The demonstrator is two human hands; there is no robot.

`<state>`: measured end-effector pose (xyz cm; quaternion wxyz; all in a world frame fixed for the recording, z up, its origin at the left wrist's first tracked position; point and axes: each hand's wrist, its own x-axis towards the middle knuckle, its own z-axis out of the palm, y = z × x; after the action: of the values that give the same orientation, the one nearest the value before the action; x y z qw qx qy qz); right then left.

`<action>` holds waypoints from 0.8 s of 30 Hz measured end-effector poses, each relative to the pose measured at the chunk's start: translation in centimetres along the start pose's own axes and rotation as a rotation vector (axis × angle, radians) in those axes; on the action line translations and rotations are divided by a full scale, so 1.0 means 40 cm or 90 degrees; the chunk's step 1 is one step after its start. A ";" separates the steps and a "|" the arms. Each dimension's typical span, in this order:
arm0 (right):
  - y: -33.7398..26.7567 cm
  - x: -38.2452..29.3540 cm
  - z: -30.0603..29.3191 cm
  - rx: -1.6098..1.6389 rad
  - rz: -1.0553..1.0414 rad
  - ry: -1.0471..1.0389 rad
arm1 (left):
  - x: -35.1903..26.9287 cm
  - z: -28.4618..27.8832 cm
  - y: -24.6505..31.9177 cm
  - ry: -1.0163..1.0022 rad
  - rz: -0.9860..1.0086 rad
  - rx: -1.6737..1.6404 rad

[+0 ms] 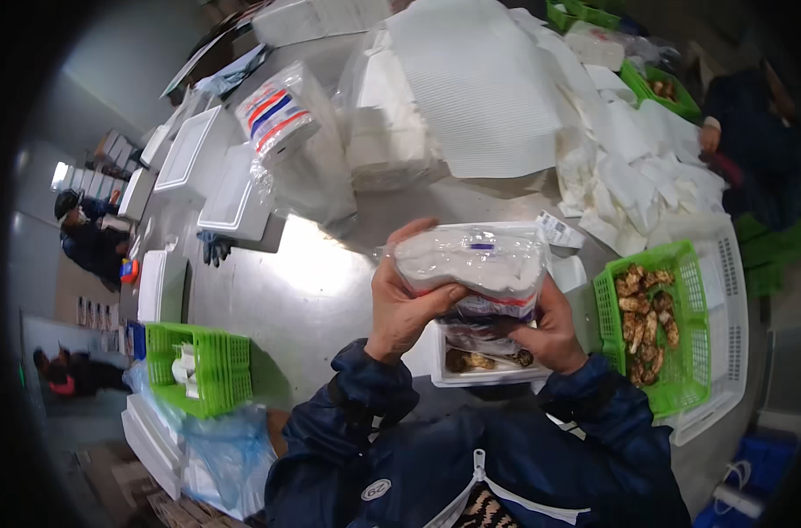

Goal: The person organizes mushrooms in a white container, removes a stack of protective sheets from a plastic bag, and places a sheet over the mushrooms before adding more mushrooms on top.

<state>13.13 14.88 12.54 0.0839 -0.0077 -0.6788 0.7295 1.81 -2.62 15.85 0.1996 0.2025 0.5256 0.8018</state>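
Note:
Both hands hold one clear plastic-wrapped pack of folded white paper point(466, 264) in front of my body, with red and blue print on its film. My left hand point(400, 310) grips its left end, thumb across the front. On the right lower side, my right hand point(555, 336) clasps the film. Below the pack stands a white foam box point(489, 379), partly hidden by it; a few brown-and-cream mushrooms point(474, 360) show inside. To the right, a green plastic basket point(694, 330) holds several similar mushrooms point(645, 313).
White foam boxes point(196, 148) line the left of the metal table point(308, 317). Nested green baskets point(232, 369) stand at near left. Another striped wrapped pack point(278, 119), white sheeting point(473, 92) and crumpled white paper point(638, 171) lie beyond. A person point(754, 138) stands at right.

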 end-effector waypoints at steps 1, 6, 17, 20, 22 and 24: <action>0.018 -0.011 0.008 0.011 -0.018 -0.025 | -0.021 -0.001 0.012 0.020 0.013 0.019; -0.117 0.024 0.038 0.149 0.036 -0.109 | -0.127 0.002 0.057 0.083 0.032 0.097; -0.068 0.006 0.242 -0.024 -0.033 -0.134 | -0.332 -0.096 0.129 0.171 -0.024 0.321; 0.025 -0.016 0.297 -0.080 -0.157 -0.096 | -0.393 -0.188 0.074 0.189 -0.127 0.324; 0.029 -0.012 0.315 -0.103 -0.142 -0.129 | -0.395 -0.208 0.090 0.198 -0.128 0.363; 0.039 -0.025 0.347 -0.109 -0.108 -0.182 | -0.393 -0.213 0.107 0.139 0.084 0.658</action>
<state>12.19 0.92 11.98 0.0470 0.1461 -0.7416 0.6530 9.97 -19.07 14.87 -0.0330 0.2223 0.8559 0.4657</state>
